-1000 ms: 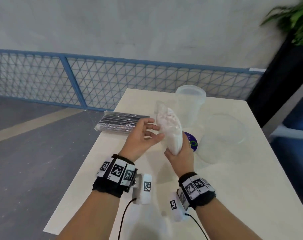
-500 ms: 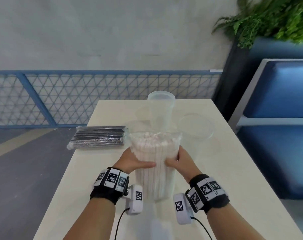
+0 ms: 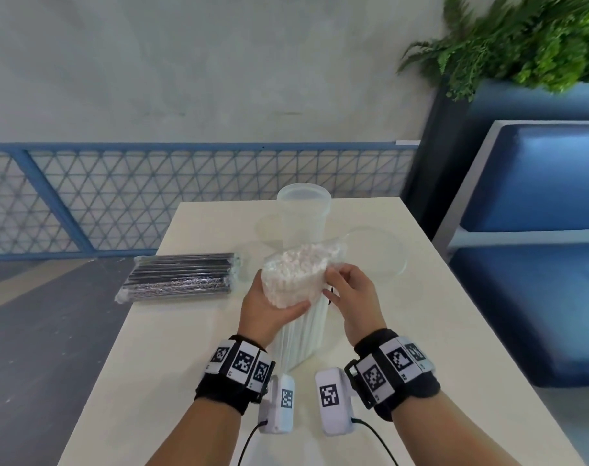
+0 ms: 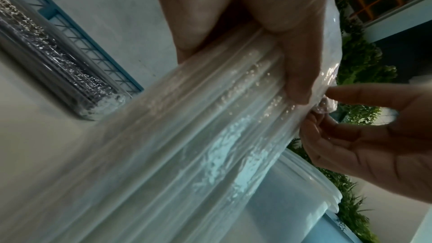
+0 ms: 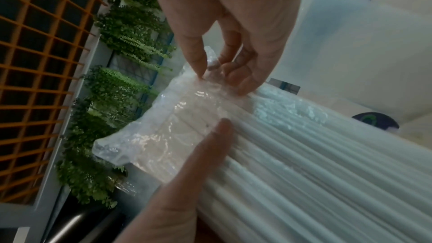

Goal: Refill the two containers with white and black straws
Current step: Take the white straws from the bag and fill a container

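A clear-wrapped pack of white straws (image 3: 300, 280) stands nearly upright, its lower end down at the table (image 3: 172, 364). My left hand (image 3: 279, 306) grips the pack (image 4: 210, 145) round its upper part. At the pack's top right corner my right hand (image 3: 333, 277) pinches the loose plastic wrap (image 5: 210, 69) between thumb and fingers. The pack of black straws (image 3: 182, 275) lies flat to the left. Behind stands a tall translucent container (image 3: 303, 213); a second clear container (image 3: 377, 253) is at the right, partly hidden by the pack.
A blue mesh railing (image 3: 118, 203) runs behind the table, and the floor drops away on the left. A blue bench (image 3: 538, 264) and a planter with ferns (image 3: 538, 38) stand on the right. A purple and green sticker (image 5: 374, 121) lies on the table.
Half a second ago both hands held the pack by its sides. Now the left hand wraps around it and the right has moved up to pinch the wrap at the top.
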Tool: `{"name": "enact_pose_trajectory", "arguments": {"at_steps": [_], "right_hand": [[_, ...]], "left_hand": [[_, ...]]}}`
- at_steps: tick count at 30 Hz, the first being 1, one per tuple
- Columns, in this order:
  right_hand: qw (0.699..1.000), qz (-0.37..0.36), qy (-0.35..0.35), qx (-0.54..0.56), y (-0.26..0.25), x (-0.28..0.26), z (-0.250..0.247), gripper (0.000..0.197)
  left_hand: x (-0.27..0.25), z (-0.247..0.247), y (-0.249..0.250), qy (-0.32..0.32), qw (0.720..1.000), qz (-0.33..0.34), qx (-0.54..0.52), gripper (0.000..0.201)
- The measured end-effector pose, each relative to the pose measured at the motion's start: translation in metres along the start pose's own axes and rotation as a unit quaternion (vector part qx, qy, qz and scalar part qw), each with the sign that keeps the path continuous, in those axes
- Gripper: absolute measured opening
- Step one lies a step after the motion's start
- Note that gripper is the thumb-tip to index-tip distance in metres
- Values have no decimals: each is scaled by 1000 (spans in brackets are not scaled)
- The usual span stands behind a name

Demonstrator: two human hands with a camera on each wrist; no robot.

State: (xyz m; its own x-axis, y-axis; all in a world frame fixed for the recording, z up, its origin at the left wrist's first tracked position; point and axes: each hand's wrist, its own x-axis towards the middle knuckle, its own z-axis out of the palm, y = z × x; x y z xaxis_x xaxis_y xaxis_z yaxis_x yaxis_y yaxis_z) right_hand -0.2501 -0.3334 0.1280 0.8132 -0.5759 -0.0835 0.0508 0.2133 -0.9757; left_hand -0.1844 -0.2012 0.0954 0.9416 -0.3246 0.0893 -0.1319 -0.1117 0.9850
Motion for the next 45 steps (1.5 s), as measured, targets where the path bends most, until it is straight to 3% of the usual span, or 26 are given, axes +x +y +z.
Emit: {"name": "enact_pose_trajectory", "arguments": {"at_steps": [8, 14, 20, 24, 31, 34, 36, 37, 39, 41, 43, 45], "right_hand": [[996, 33, -74, 24, -11, 3, -5, 7], [998, 16, -32, 46, -17, -1, 0, 30], [999, -36, -26, 10, -34, -5, 3, 37], [996, -21, -14, 84, -50, -1, -2, 36], [968, -41, -65, 239, -97, 16, -4, 45], [982, -123, -10, 141, -105, 19, -4, 35], [978, -202, 57, 19, -95, 16, -4, 15], [971, -226, 58, -43, -86, 12, -4, 5], [952, -240, -10, -192, -63, 5, -2, 10], [906, -265, -94, -316, -46, 1, 3, 13], [883, -322, -108, -324, -47, 2, 8, 22], [893, -360, -67, -261, -58, 2, 12, 36]], "left_hand": [[8, -1, -3, 42, 999, -1, 26, 64], [10, 1, -3, 57, 998, -13, 34, 61], [10, 2, -3, 44, 998, -12, 47, 61], [10, 1, -5, 40, 998, -8, 55, 59], [7, 2, 1, -18, 997, -5, 81, 59], [8, 0, -1, -6, 997, -11, 81, 61], [10, -1, -4, 1, 997, -14, 76, 62], [10, 0, -5, 2, 997, -16, 74, 63], [12, 1, -4, 5, 998, -18, 65, 63], [12, 1, -2, 4, 998, -18, 62, 63], [11, 1, -1, 6, 998, -17, 61, 64], [11, -1, -2, 8, 998, -20, 56, 64]]}}
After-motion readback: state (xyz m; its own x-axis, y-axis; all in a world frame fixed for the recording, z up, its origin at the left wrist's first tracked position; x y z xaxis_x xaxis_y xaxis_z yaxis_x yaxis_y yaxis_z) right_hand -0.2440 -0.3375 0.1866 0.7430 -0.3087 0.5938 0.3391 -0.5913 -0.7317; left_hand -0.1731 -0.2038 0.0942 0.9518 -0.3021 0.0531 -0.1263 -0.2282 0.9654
